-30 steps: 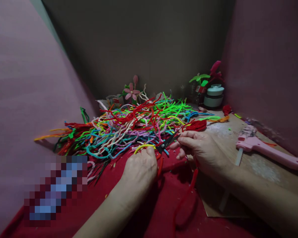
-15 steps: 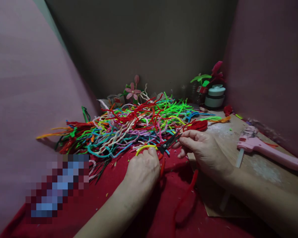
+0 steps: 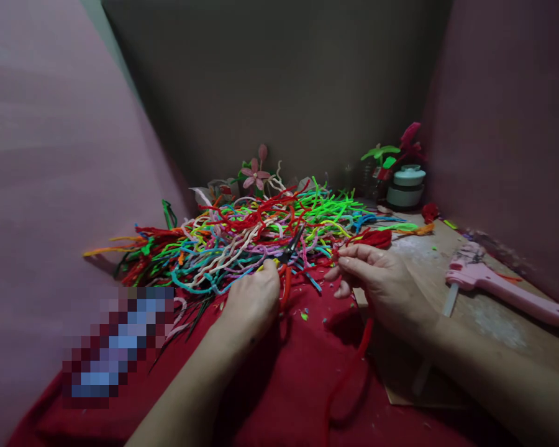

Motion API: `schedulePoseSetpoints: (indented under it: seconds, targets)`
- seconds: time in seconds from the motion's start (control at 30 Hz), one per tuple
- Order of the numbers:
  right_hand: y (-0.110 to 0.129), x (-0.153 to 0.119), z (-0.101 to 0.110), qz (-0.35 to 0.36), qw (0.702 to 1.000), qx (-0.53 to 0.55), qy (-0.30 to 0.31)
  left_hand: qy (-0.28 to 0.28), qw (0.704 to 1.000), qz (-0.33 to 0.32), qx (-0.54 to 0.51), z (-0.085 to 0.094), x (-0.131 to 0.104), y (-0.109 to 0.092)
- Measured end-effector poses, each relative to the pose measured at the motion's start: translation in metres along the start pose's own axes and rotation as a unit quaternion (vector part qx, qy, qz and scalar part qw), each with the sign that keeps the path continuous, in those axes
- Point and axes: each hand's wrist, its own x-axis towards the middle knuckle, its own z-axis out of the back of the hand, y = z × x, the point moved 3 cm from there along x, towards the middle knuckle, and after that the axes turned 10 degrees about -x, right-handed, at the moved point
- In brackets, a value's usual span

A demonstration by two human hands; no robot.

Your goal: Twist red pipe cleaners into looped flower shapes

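My left hand (image 3: pixel 252 297) grips a pair of scissors (image 3: pixel 287 253) by the handles, one yellow and one red-orange. Their dark blades point up and away, apart from my other hand. My right hand (image 3: pixel 377 273) pinches a red pipe cleaner (image 3: pixel 366 340) between thumb and fingertips; its fuzzy length trails from under the palm down over the red cloth (image 3: pixel 270 397). A big heap of pipe cleaners (image 3: pixel 242 242) in many colours lies just beyond both hands.
A pink hot glue gun (image 3: pixel 494 282) with a glue stick in it rests on a board (image 3: pixel 531 372) at right. Behind the heap stand a pink fuzzy flower (image 3: pixel 255 175) and a pale lidded jar (image 3: pixel 406 187). A pixelated patch covers something at left.
My left hand has drawn the scissors back to the left, so the blades have left my right fingertips. My right hand keeps its pinch. The view has shifted slightly.
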Motion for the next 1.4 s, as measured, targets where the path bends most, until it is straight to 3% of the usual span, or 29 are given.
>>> schedulePoseSetpoints:
  seconds: [0.13, 0.3, 0.4, 0.5, 0.57, 0.67, 0.73, 0.83, 0.9, 1.0, 1.03, 1.1, 1.23, 1.4]
  targets:
    - [-0.006, 0.005, 0.0, -0.024, 0.997, 0.075, 0.021, 0.029, 0.999, -0.004, 0.018, -0.006, 0.009, 0.013]
    - [-0.009, 0.007, 0.0, -0.053, 0.992, 0.112, 0.032, 0.013, 1.0, 0.004, -0.007, -0.008, 0.015, 0.026]
    - [-0.008, 0.007, 0.0, -0.065, 0.989, 0.127, 0.047, -0.066, 0.997, -0.037, -0.032, -0.004, 0.015, 0.02]
    - [-0.008, 0.01, 0.003, -0.081, 0.984, 0.157, 0.038, -0.155, 0.967, -0.138, -0.151, 0.0, 0.007, -0.001]
    - [-0.008, 0.013, 0.005, -0.089, 0.979, 0.183, 0.025, -0.157, 0.924, -0.246, -0.247, 0.001, -0.004, -0.021]
    - [-0.01, 0.018, 0.009, -0.116, 0.97, 0.212, -0.006, -0.086, 0.871, -0.382, -0.297, -0.003, -0.024, -0.048]
    - [-0.011, 0.021, 0.011, -0.134, 0.963, 0.232, -0.023, -0.061, 0.835, -0.397, -0.375, -0.002, -0.035, -0.057]
    - [-0.012, 0.024, 0.014, -0.132, 0.953, 0.273, -0.026, -0.09, 0.772, -0.336, -0.532, 0.005, -0.04, -0.06]
    - [-0.012, 0.027, 0.016, -0.119, 0.948, 0.295, -0.018, -0.094, 0.696, -0.29, -0.65, 0.01, -0.036, -0.06]
    - [-0.011, 0.03, 0.02, -0.097, 0.949, 0.3, 0.003, -0.057, 0.495, -0.2, -0.843, 0.013, -0.024, -0.057]
    - [-0.01, 0.031, 0.022, -0.087, 0.952, 0.293, 0.006, -0.049, 0.442, -0.174, -0.879, 0.012, -0.02, -0.056]
    - [-0.009, 0.031, 0.026, -0.085, 0.956, 0.281, 0.001, -0.051, 0.38, -0.136, -0.913, 0.011, -0.013, -0.052]
    - [-0.004, 0.029, 0.03, -0.112, 0.944, 0.309, -0.026, -0.083, 0.354, -0.09, -0.927, 0.01, -0.008, -0.044]
    - [0.001, 0.033, 0.035, -0.101, 0.944, 0.314, -0.017, -0.112, 0.375, -0.065, -0.918, 0.02, -0.009, -0.041]
